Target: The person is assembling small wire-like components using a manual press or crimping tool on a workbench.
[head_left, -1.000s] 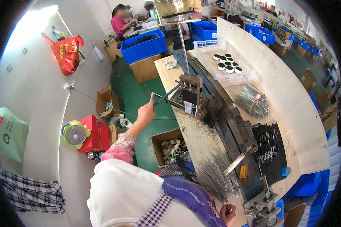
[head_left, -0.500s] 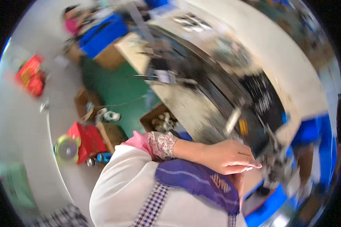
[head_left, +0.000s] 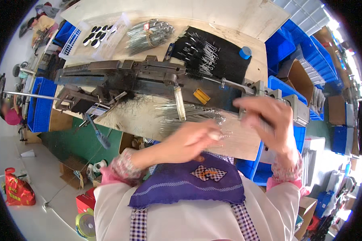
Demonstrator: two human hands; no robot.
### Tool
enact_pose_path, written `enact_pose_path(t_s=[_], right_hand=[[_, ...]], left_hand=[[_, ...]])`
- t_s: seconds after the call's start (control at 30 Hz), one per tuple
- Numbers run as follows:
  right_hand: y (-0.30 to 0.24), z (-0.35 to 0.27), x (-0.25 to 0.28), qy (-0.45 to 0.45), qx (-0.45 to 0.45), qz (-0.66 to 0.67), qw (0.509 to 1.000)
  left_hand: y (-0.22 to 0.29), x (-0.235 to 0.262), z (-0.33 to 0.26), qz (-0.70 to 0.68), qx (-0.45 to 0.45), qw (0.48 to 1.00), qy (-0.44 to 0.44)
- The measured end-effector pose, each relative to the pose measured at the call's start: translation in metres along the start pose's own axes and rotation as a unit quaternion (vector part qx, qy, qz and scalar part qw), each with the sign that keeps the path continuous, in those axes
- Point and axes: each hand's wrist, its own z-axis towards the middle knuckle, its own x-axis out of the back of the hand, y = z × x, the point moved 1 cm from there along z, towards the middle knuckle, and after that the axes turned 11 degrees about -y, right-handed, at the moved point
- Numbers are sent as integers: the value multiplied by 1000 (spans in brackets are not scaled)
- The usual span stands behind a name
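Note:
My left hand [head_left: 191, 138] is over the table's near edge, fingers curled and thumb tip pressed in. Looped wire ends stick out beside its fingertips; whether they are held or lie underneath, I cannot tell. Just beyond it lies a pile of bent metal wires [head_left: 175, 116]. My right hand [head_left: 271, 120], partly blurred, hovers at the right end of a long dark metal bench machine [head_left: 149, 76], fingers apart with nothing seen in them. A pale-handled lever [head_left: 179, 103] and a small yellow block [head_left: 201, 96] are on the machine.
Behind the machine are a white plastic basket [head_left: 116, 40], a bundle of wires [head_left: 149, 36], and a black cloth [head_left: 237, 70] bearing small looped-wire brushes [head_left: 207, 56] and a blue tape roll [head_left: 245, 52]. Blue bins [head_left: 279, 44] stand at right. A metal rod [head_left: 32, 96] juts out left.
My view has swung round to face the bench machine squarely. Both hands now show, the right one newly plain to see, and the left is over the wires.

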Motion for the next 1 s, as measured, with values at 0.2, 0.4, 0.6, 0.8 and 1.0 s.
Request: enact_pose_path(t_s=[0.2, 0.4, 0.6, 0.8, 1.0], right_hand=[[77, 33, -45, 23, -11, -110, 994], [92, 67, -70, -73, 68, -302, 948], [64, 54, -70, -86, 72, -271, 956], [166, 146, -31, -59, -100, -227, 967], [198, 174, -44, -128, -59, -340, 930]], left_hand=[[-78, 15, -35, 107, -45, 944, 308], [-4, 15, 1, -511, -5, 831, 221], [-28, 71, -88, -693, -209, 638, 262], [-27, 37, -54, -26, -37, 991, 127], [-74, 47, 67, 75, 74, 993, 47]])
